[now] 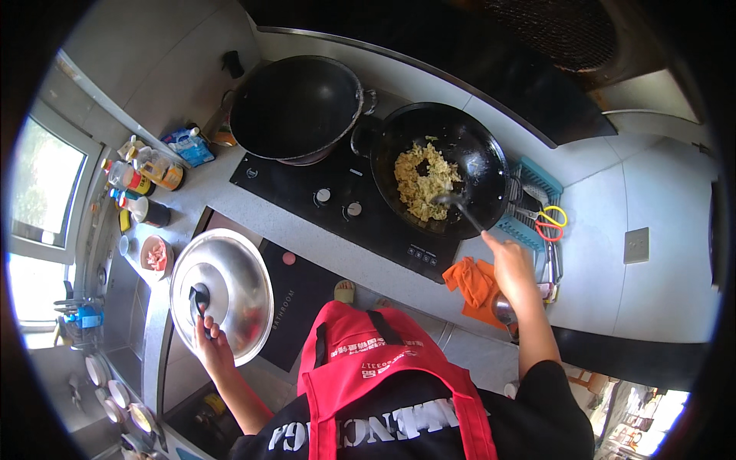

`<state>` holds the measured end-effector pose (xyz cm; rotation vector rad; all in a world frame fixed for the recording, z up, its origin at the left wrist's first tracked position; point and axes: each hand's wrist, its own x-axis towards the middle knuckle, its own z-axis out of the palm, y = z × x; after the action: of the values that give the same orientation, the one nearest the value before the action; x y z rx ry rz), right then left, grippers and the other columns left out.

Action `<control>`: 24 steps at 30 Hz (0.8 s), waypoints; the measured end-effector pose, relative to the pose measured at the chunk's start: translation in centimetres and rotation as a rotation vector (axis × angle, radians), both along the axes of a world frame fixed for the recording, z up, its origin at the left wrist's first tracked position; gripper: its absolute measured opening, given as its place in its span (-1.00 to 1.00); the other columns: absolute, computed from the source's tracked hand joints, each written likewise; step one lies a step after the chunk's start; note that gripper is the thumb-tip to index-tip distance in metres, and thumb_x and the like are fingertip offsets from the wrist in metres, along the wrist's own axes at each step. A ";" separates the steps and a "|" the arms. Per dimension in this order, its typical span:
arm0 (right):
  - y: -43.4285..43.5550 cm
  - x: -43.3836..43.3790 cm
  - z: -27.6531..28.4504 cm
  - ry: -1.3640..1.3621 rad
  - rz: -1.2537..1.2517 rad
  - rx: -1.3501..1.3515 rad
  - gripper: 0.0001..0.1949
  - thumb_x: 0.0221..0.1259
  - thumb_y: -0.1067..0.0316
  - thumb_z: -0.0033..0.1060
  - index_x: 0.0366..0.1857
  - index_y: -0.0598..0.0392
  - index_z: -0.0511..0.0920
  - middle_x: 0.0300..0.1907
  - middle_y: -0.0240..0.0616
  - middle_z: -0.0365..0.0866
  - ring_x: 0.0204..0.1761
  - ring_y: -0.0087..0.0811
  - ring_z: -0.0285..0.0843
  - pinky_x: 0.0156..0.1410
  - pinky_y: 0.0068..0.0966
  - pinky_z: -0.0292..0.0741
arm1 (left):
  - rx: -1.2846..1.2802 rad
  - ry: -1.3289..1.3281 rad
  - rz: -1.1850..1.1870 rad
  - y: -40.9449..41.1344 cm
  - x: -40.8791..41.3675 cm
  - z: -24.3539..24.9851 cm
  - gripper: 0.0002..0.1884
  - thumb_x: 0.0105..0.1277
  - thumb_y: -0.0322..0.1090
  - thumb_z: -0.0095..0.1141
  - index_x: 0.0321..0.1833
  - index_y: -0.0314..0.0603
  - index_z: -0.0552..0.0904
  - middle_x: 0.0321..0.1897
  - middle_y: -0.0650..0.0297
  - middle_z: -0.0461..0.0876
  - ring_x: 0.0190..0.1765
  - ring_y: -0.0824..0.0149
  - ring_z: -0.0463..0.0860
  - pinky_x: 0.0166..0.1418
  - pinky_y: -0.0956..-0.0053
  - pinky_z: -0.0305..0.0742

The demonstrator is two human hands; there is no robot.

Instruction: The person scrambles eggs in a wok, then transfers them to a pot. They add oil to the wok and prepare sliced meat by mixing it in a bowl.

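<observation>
My left hand (211, 339) grips the black handle of a domed metal lid (230, 287), held up in front of the counter edge to the left of my apron. In my right hand (509, 264) is the handle of a dark spatula or ladle (468, 215). Its head touches pale yellow food (422, 178), which looks like fried rice or scrambled egg with green bits. That food lies toward the left side of a black wok (474, 144) on the right of the stove. A larger dark wok (293, 106) stands on the left burner with nothing visible inside.
Sauce bottles (152, 167) and a bowl of pinkish food (156, 256) stand on the left counter. Right of the wok are a teal rack (535, 172), scissors (550, 223) and an orange cloth (471, 282). A range hood (425, 52) hangs over the stove (299, 184).
</observation>
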<state>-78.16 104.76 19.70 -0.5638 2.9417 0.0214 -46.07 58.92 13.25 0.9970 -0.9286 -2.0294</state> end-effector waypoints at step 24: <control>-28.3 -5.8 -23.3 -0.124 0.199 -0.019 -0.81 0.27 0.36 0.04 -0.18 0.11 0.66 0.04 -0.03 0.55 0.10 -0.05 0.56 0.05 -0.25 0.63 | 0.002 -0.064 0.063 2.3 2.1 4.5 -0.68 0.50 -0.30 -0.05 0.22 -0.26 0.48 -0.46 0.45 0.38 -0.52 0.64 0.27 -0.48 0.76 0.14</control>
<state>-83.94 76.43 -3.62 -0.8267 2.7579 -0.0200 -43.97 61.22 17.78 1.0839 -0.9173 -1.9565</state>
